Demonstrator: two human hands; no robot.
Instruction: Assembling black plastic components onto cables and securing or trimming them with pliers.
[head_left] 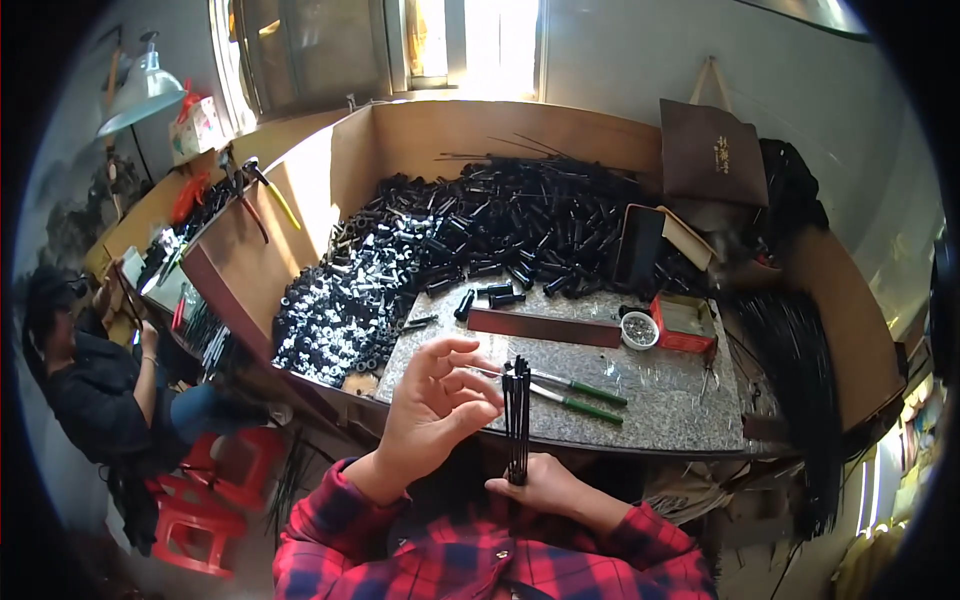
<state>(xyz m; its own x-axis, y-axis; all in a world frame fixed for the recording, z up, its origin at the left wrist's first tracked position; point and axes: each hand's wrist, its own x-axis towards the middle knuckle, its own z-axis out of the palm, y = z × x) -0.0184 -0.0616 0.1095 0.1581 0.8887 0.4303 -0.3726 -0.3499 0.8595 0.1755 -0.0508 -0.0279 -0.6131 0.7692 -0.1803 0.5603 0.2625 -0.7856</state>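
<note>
My right hand (550,484) is closed round the lower end of a bundle of thin black rods (516,410), which stands upright in front of my chest. Just left of the bundle, my left hand (437,408) is raised with its fingers curved and apart, holding nothing that I can see. Its thumb comes close to the rods; whether it touches them I cannot tell. Behind the bundle, a tool with green handles (590,398) lies on the speckled worktop (430,365). A long dark red bar (545,327) lies farther back.
Black and white tubular parts (350,290) heap up inside the cardboard wall (440,130). A white cup (640,332), a red box (684,322) and a phone (640,245) stand right. Long black rods (800,400) hang over the right edge. Another person (100,390) works far left near red stools (200,525).
</note>
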